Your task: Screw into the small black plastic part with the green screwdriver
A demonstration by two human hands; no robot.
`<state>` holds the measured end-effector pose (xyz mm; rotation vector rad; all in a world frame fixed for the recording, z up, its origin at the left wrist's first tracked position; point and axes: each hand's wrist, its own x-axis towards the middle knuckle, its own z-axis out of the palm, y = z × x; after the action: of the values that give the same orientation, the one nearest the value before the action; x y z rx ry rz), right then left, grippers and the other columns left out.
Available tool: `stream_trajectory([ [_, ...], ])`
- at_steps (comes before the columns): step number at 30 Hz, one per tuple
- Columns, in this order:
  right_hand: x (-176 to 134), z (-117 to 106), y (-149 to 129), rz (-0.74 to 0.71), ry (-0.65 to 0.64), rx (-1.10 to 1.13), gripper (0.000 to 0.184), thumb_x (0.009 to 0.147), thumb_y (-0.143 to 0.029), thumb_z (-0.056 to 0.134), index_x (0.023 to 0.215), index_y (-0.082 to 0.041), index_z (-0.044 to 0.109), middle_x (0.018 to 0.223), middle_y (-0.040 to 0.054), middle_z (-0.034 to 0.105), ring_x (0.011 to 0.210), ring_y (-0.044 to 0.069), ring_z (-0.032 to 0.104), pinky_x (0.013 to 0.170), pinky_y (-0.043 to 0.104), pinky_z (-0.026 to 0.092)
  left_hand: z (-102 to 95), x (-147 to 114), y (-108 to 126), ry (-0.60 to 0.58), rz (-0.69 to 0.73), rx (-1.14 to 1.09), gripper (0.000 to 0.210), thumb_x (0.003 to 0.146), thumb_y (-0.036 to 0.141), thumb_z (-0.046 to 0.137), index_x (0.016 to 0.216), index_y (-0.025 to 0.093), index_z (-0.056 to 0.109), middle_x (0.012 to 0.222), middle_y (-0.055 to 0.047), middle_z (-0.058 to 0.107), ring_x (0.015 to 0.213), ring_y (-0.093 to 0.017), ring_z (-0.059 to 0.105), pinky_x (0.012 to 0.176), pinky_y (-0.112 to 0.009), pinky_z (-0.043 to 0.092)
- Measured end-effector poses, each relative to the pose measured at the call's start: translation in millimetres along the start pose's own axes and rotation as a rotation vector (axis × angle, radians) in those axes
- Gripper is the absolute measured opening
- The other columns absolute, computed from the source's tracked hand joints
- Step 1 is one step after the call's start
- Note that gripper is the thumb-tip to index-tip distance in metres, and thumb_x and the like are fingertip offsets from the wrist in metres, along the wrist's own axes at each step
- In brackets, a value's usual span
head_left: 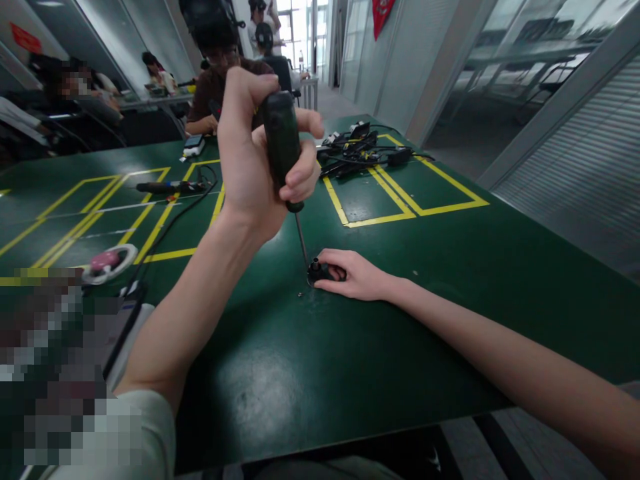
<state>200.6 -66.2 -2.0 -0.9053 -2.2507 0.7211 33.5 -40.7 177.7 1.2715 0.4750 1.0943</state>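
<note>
My left hand [250, 147] is raised over the table, fingers wrapped round the thick black handle of a screwdriver [283, 133]. Its thin metal shaft slants down to the edge of a small black part [315, 272] lying on the green tabletop. Whether the tip sits in a screw is too small to make out. My right hand [353, 275] rests low on the table and pinches that part between thumb and fingers, covering some of it. A short black cylinder stands up from the part. Just left of it lies a tiny metal piece [300, 294], perhaps a screw.
A heap of black cables [357, 152] lies at the back right of the green table [400, 373]. Toward the left are a corded black pen-like tool [165, 188] and a white ring with a pink piece [106, 260]. A person [210, 87] sits across the table.
</note>
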Motion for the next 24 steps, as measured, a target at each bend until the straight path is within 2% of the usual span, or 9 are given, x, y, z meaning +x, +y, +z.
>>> stream_trajectory([
  [3,0,0,0,0.002,0.001,0.001,0.023,0.095,-0.039,0.069,0.098,-0.017,0.061,0.082,-0.0006,0.056,0.062,0.011,0.048,0.062,0.025,0.038,-2.9,1,0,-0.013,0.015,-0.002,0.071,0.098,0.062,0.023,0.060,0.016,0.062,0.041,0.001,0.029,0.033,-0.007,0.024,0.036,-0.022,0.015],
  [6,0,0,0,0.003,0.002,0.004,0.023,0.095,-0.038,0.070,0.098,-0.017,0.061,0.082,-0.0009,0.055,0.062,0.011,0.048,0.063,0.026,0.038,-8.0,4,1,-0.026,-0.002,-0.031,0.070,0.096,0.064,0.030,0.056,0.015,0.059,0.046,0.000,0.032,0.039,-0.007,0.031,0.040,-0.022,0.022],
  [9,0,0,0,0.008,-0.004,0.002,0.023,0.095,-0.038,0.070,0.099,-0.017,0.062,0.082,-0.0009,0.055,0.062,0.012,0.048,0.063,0.026,0.038,-17.2,7,4,-0.124,-0.117,-0.066,0.068,0.095,0.068,0.034,0.055,0.016,0.055,0.055,-0.001,0.037,0.047,-0.009,0.041,0.046,-0.023,0.034],
  [12,0,0,0,0.002,-0.003,0.008,0.023,0.095,-0.037,0.070,0.099,-0.016,0.062,0.082,-0.0011,0.054,0.062,0.011,0.048,0.063,0.026,0.037,-28.0,9,7,-0.242,-0.224,-0.068,0.062,0.092,0.067,0.040,0.062,0.016,0.059,0.061,-0.002,0.047,0.053,-0.010,0.049,0.053,-0.024,0.042],
  [16,0,0,0,0.010,-0.008,0.011,0.024,0.095,-0.038,0.070,0.098,-0.016,0.061,0.081,-0.0018,0.054,0.061,0.011,0.047,0.062,0.026,0.037,-37.8,11,11,-0.304,-0.214,-0.017,0.057,0.079,0.075,0.054,0.066,0.019,0.059,0.059,-0.003,0.053,0.049,-0.011,0.046,0.048,-0.027,0.039],
  [20,0,0,-1,0.004,-0.003,0.006,0.023,0.095,-0.038,0.069,0.099,-0.016,0.061,0.082,-0.0015,0.054,0.062,0.011,0.048,0.063,0.026,0.038,-41.3,14,14,-0.405,-0.261,0.041,0.050,0.088,0.066,0.046,0.073,0.021,0.061,0.049,0.000,0.038,0.045,-0.010,0.033,0.046,-0.027,0.032],
  [24,0,0,-1,0.006,-0.002,0.009,0.023,0.095,-0.038,0.070,0.097,-0.017,0.060,0.081,-0.0019,0.054,0.062,0.010,0.047,0.063,0.026,0.037,-41.6,16,12,-0.361,-0.208,0.000,0.061,0.083,0.076,0.050,0.071,0.019,0.067,0.052,-0.002,0.042,0.049,-0.012,0.038,0.047,-0.028,0.038],
])
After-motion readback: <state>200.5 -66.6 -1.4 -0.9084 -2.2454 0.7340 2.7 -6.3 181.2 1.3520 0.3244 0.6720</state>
